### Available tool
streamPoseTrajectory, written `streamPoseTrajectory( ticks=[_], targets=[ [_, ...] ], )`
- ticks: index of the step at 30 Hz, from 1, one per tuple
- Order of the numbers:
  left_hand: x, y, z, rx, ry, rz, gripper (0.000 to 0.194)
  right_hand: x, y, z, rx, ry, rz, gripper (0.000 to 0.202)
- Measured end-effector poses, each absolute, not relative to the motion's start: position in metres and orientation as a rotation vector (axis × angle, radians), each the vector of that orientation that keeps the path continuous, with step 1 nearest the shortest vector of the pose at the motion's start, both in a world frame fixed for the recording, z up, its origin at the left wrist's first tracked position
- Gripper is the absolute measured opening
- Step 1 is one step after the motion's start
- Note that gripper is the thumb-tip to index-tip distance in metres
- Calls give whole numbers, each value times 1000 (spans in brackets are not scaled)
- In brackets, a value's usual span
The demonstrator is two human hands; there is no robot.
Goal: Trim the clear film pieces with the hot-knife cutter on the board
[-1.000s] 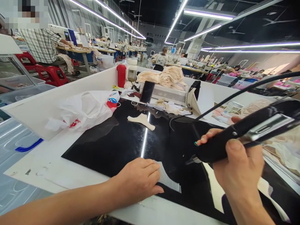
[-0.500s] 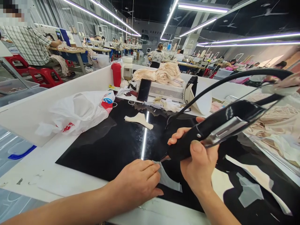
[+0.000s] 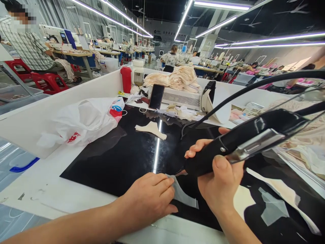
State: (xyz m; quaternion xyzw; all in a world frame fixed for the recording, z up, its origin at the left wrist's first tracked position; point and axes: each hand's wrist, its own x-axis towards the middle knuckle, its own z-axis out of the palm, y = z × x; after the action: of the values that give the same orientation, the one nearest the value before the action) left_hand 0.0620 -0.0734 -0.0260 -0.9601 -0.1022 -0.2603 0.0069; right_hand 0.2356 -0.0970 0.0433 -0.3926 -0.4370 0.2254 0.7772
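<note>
My right hand is wrapped round a black handheld tool with a metal plate on its side and a thick black cable. Close to the table's front edge, my left hand presses a thin grey translucent piece onto the black sheet, fingers together. The tool's rounded lower end is above and right of that piece. A cream cut piece lies further back. To the right of my right hand are another cream piece, a long pale strip and a translucent scrap.
A white plastic bag lies at the left. Behind are a phone, a red cup, a vented white box with cream fabric on top. Fabric heaps fill the right. Other people sit beyond.
My right hand and the tool have shifted slightly right. My left hand stays on the translucent piece. The person at the far left has changed posture.
</note>
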Motion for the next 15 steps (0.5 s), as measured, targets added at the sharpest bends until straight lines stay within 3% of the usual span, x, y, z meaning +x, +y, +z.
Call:
streamPoseTrajectory(
  ticks=[15],
  targets=[
    [62, -73, -25, -3023, -330, -813, 31, 232, -99, 40, -863, -937, 470, 51]
  ],
)
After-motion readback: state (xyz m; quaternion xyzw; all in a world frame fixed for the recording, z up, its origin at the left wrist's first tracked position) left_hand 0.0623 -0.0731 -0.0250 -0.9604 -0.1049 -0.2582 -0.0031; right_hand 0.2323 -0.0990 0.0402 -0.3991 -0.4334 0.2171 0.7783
